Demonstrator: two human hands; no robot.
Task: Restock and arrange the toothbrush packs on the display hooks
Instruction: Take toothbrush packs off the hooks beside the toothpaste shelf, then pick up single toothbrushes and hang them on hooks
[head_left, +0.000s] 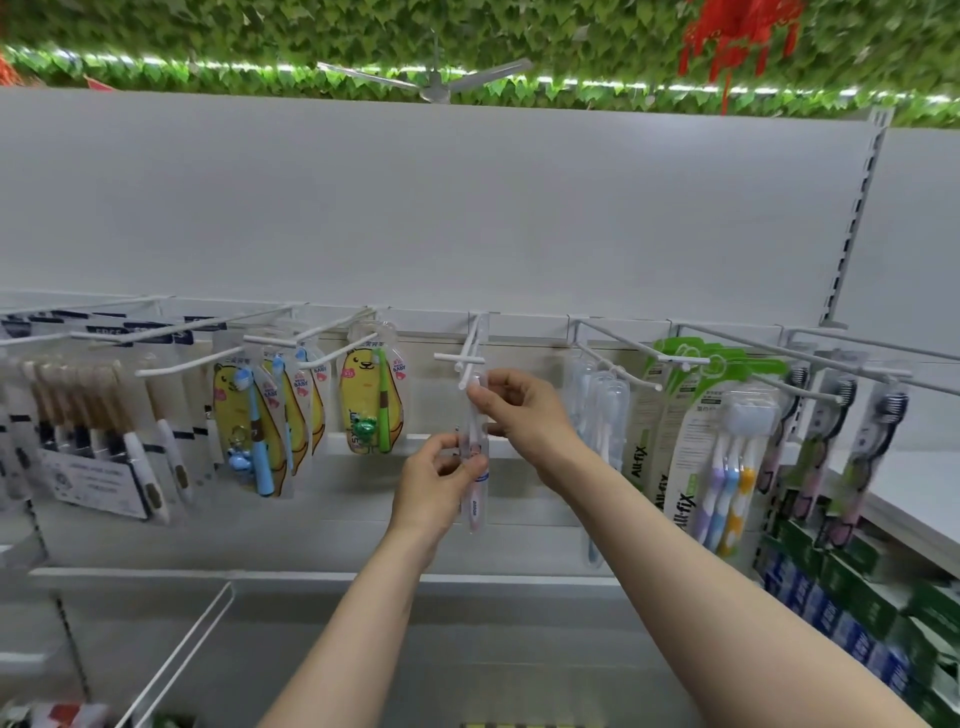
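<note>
A clear toothbrush pack (475, 457) is held upright at the tip of the middle hook (470, 358). Its top edge is pinched by the right hand (519, 410), touching the hook end. Its lower part is gripped between thumb and fingers of the left hand (434, 488). Yellow children's packs (371, 395) are hung to the left, a three-brush pack (727, 467) to the right.

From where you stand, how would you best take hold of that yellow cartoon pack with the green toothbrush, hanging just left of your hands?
Probably pinch the yellow pack by its flat top, just under the hook, coming from the front. It hangs upright facing you, and the green toothbrush and toy bulge lower down, so the flat top looks easier to pinch. Then slide it forward along the hook. Both the left hand and right hand are busy holding a clear pack.
</note>
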